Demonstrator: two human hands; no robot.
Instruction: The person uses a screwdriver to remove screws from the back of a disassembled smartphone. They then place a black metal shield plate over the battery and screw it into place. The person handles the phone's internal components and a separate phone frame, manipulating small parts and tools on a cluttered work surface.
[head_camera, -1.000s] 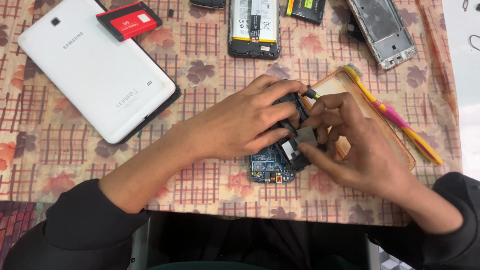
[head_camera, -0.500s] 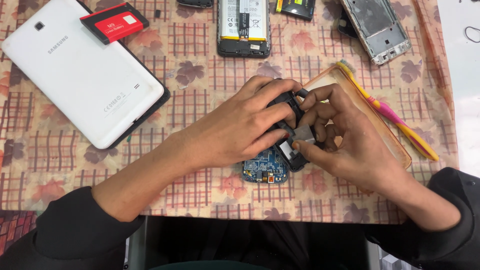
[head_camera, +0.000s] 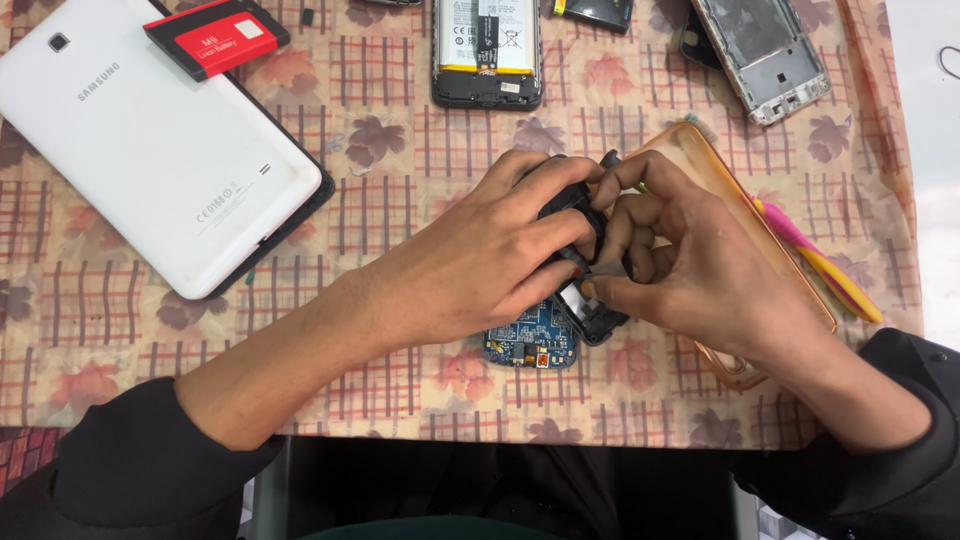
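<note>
At the centre of a table spread with a brown checked, leaf-printed cloth, we are gripping a small black opened phone body between both hands, our left hand clamped over its upper end from nine o'clock and our right hand pinching its lower right edge from three o'clock, a thumb pressing on a small grey part there. A blue circuit board is showing just below our fingers at six o'clock, touching the black frame. We are judging the piece to be light and stiff but fragile, its exposed board and thin plastic edges likely to crack or bend, so the outer rim looks the safest place to hold, away from the board. Under our right hand a translucent amber phone case is lying on the cloth, with a pink and yellow toothbrush just beside it at three o'clock. At ten o'clock a white tablet is lying face down, a red and black battery resting on its top edge. At twelve o'clock another opened phone with its battery showing is lying near a silver metal phone frame at one o'clock.
</note>
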